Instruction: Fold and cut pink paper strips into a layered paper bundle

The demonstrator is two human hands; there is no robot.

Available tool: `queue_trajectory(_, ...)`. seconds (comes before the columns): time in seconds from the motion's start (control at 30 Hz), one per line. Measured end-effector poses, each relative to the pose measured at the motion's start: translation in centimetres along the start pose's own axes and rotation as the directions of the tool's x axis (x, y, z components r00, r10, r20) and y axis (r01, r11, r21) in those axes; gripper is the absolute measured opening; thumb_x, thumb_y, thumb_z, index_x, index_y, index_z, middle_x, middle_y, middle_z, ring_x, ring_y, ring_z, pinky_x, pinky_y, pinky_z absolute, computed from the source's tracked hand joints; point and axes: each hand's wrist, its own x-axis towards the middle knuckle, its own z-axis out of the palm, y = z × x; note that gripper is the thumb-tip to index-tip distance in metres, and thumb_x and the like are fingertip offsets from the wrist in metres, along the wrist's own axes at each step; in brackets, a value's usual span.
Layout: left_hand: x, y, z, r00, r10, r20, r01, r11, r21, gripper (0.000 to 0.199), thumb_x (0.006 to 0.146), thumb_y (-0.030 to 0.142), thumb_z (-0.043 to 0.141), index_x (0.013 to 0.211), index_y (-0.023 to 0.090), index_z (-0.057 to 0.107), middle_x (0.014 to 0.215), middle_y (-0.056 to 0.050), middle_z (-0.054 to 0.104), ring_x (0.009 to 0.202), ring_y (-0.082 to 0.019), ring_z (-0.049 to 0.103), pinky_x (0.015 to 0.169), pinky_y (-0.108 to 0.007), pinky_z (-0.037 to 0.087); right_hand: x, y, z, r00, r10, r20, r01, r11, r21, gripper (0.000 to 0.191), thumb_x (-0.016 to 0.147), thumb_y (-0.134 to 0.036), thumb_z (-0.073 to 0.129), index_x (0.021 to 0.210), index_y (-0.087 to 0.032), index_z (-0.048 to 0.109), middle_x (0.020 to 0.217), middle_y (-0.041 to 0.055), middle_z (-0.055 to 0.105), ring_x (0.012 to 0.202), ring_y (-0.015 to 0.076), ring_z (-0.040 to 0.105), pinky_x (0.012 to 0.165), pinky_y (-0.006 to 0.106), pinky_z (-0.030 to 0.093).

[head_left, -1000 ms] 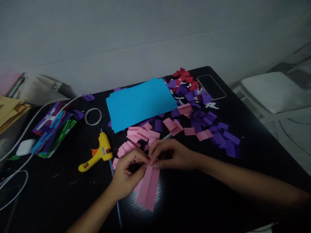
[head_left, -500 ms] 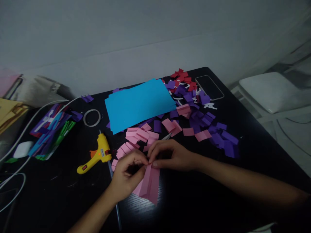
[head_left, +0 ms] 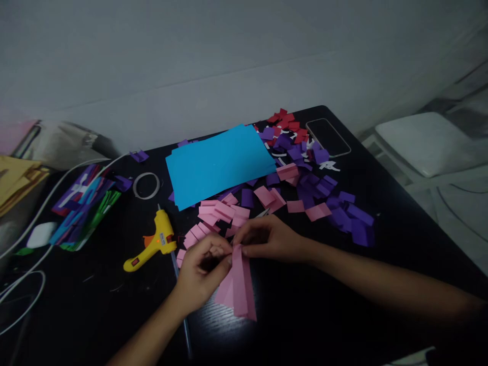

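A pleated sheet of pink paper hangs between my two hands, its folds fanning out toward me. My left hand pinches it at the upper left edge with thumb and fingers. At the gathered top, the thumb and fingers of my right hand close on the same paper. Just beyond my hands lie many small folded pink paper pieces. The tip of a pair of scissors shows past my right hand; the rest is hidden.
On the black table are a yellow glue gun, a tape ring, blue sheets, purple pieces, red pieces and a phone. Paper strips and a white cable lie left. A white stool stands right.
The pink paper has turned a little, its lower end swinging to the right and its folds now facing me more squarely. Both hands keep their pinch on it.
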Motion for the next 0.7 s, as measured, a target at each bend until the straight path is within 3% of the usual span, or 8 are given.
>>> queue_trajectory(0.27, 0.14, 0.22, 0.19, 0.999, -0.031, -0.040, 0.032, 0.999, 0.011, 0.006, 0.092, 0.015, 0.064, 0.091, 0.020, 0.066, 0.068, 0.003, 0.058, 0.057, -0.010, 0.052, 0.053, -0.019, 0.041, 0.17, 0.29, 0.18, 0.999, -0.027, -0.036, 0.030, 0.996, 0.088, 0.021, 0.077, -0.023, 0.088, 0.093, -0.016, 0.077, 0.090, 0.0021, 0.077, 0.083, 0.0123, 0.073, 0.082, 0.025, 0.056)
queue_trajectory(0.7, -0.03, 0.59, -0.28, 0.998, -0.023, 0.055, 0.027, 0.998, -0.058, 0.004, 0.096, 0.021, 0.062, 0.098, 0.021, 0.066, 0.078, -0.001, 0.065, 0.065, -0.013, 0.059, 0.058, -0.022, 0.047, 0.25, -0.17, -0.12, 0.999, 0.053, 0.003, -0.053, 0.995, 0.087, 0.028, 0.073, -0.028, 0.092, 0.095, -0.016, 0.080, 0.088, 0.0036, 0.080, 0.082, 0.0142, 0.075, 0.083, 0.027, 0.058)
